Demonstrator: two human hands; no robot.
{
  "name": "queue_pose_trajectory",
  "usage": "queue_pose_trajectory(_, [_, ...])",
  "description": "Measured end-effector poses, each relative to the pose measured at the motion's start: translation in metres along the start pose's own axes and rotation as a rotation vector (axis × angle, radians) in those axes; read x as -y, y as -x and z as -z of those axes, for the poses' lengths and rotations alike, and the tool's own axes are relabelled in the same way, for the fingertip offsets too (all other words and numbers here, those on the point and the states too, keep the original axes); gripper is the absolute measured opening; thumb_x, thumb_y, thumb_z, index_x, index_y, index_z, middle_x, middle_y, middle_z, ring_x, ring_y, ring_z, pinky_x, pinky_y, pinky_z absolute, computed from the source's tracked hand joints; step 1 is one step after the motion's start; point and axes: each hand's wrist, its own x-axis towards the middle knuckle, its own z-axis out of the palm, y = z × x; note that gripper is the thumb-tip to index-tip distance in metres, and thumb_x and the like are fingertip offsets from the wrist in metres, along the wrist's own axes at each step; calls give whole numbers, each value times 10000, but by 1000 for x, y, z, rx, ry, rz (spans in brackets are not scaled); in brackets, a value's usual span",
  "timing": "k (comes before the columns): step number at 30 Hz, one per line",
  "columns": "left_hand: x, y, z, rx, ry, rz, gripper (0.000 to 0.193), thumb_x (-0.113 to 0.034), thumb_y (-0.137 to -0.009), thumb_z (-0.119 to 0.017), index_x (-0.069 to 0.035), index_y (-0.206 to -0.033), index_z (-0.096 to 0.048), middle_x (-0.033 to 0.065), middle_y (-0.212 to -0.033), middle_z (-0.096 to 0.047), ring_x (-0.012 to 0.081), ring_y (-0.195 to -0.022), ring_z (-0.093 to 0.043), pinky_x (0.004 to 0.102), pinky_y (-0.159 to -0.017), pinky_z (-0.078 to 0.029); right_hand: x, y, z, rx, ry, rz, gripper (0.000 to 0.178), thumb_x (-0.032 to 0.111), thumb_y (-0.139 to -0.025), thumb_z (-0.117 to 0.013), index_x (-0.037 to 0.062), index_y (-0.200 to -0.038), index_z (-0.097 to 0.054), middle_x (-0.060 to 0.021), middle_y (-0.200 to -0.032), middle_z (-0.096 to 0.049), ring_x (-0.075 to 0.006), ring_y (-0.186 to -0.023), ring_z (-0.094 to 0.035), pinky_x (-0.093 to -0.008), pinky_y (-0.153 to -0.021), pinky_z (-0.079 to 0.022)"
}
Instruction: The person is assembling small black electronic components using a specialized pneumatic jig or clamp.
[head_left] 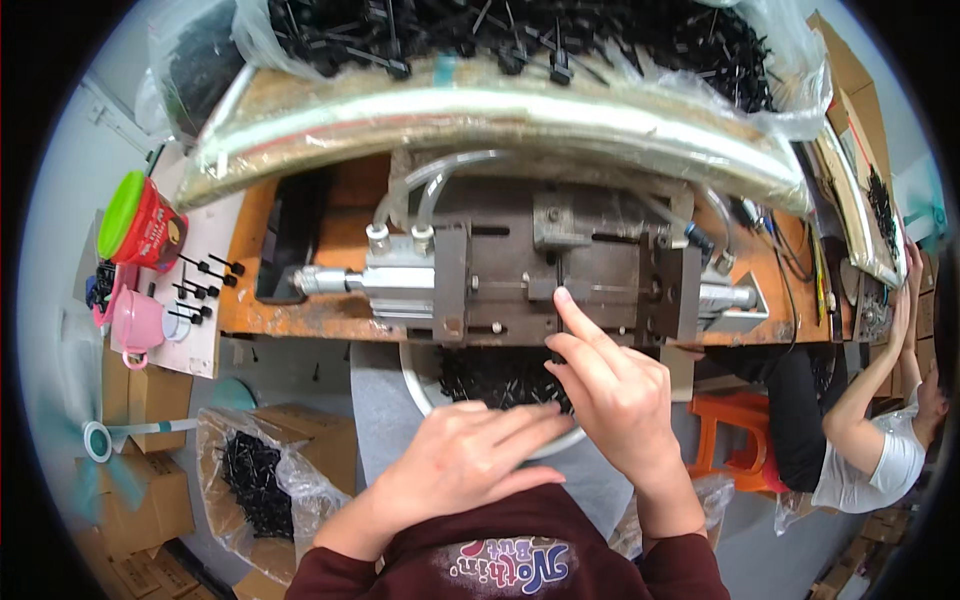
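My right hand [622, 398] is at the front of a metal clamping fixture [510, 265]. Its index finger is stretched out, the tip touching a small dark block [542, 290] in the fixture's middle. Just below, the thumb and middle finger pinch a thin black stemmed part [558, 326], mostly hidden by the fingers. My left hand [478, 455] is open, palm down, its fingers stretched toward the right hand. It is over the near side of a white basin [412, 375] holding many black parts [500, 378].
Air cylinders [400, 285] with clear hoses flank the fixture on an orange bench [350, 325]. Above stands a plastic-wrapped tray [500, 115] heaped with black stemmed parts. A red tub [155, 225] is at left. A co-worker's arm [868, 375] and an orange stool [735, 430] are at right.
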Motion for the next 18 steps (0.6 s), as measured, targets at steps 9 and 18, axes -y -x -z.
queue_pose_trajectory(9, [7, 1, -7, -56, 55, -101, 358, -297, -775, -768, -99, -1067, -708, 12, -957, -717, 126, -554, -582, 253, -502, -427, 0, -12, 9, 41, 114, 108, 205, 92, -741, -728, 33, -916, -638, -166, -1163, -669, -184, -530, -616, -272, -524, -505])
queue_pose_trajectory(18, [16, 26, -15, -22, 99, -45, 307, -296, -793, -761, -100, -1025, -717, 13, -952, -729, 144, -662, -676, 253, -574, -517, -41, -160, 63, -333, -241, 142, 272, 309, -802, -755, 59, -908, -739, -38, -782, -697, -102, -708, -628, -238, -589, -467])
